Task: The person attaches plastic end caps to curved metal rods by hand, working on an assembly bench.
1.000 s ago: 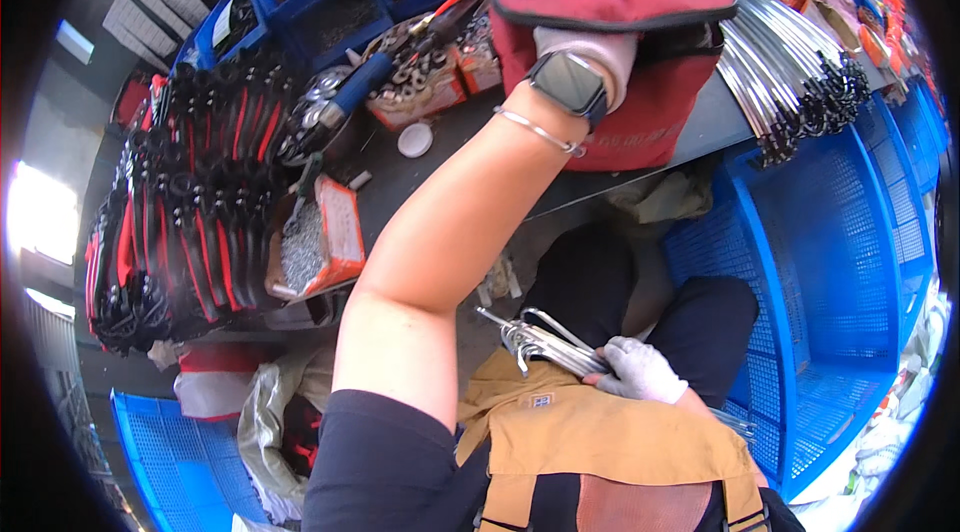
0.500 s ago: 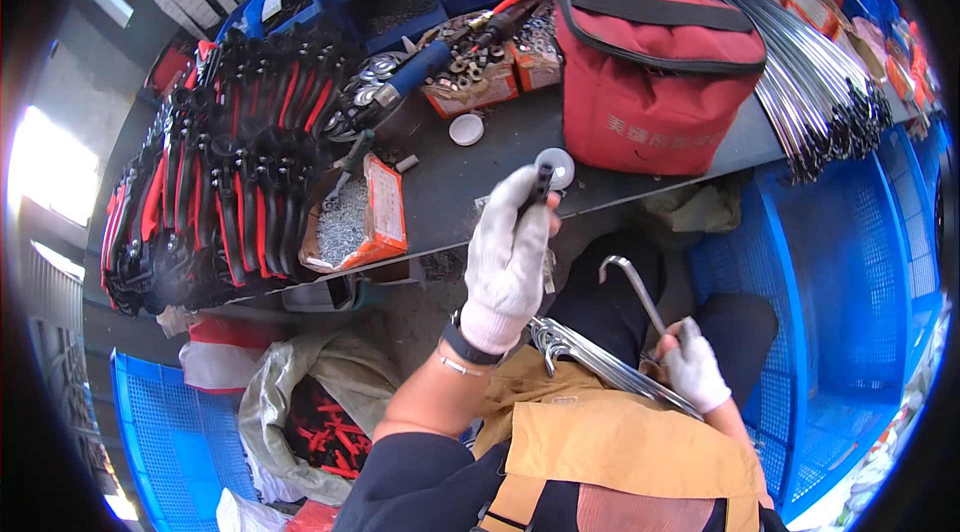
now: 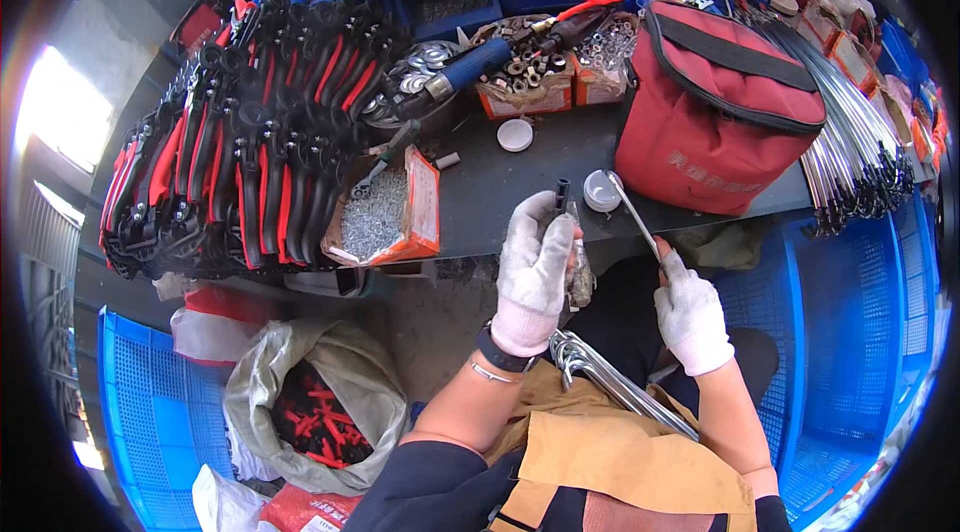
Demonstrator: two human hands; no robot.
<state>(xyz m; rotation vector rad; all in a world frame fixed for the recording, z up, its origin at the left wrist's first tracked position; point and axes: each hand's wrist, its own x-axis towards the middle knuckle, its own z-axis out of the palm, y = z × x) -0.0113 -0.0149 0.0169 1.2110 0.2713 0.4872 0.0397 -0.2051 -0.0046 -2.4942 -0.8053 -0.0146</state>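
My left hand (image 3: 535,277), in a white glove, pinches a small black tube (image 3: 562,192) that stands up between the fingers and thumb, above the table's front edge. My right hand (image 3: 692,317), gloved too, grips a thin metal rod (image 3: 638,220). Its far end reaches the rim of a small round white jar (image 3: 601,194) on the table; whether it dips inside, I cannot tell. Across my lap lies a bundle of hook-ended metal rods (image 3: 620,384). Left of the jar rests a round white lid (image 3: 515,135).
Black-and-red plier-like tools (image 3: 260,162) are piled at left, beside a box of small metal pins (image 3: 375,217). A red bag (image 3: 715,122) stands at right, near long rods (image 3: 850,132). Blue crates (image 3: 150,412) and a sack of red parts (image 3: 260,372) sit below.
My right hand has risen from my lap with the rod and brought its end to the jar. My left hand, still holding the black tube, has moved slightly lower, away from the jar.
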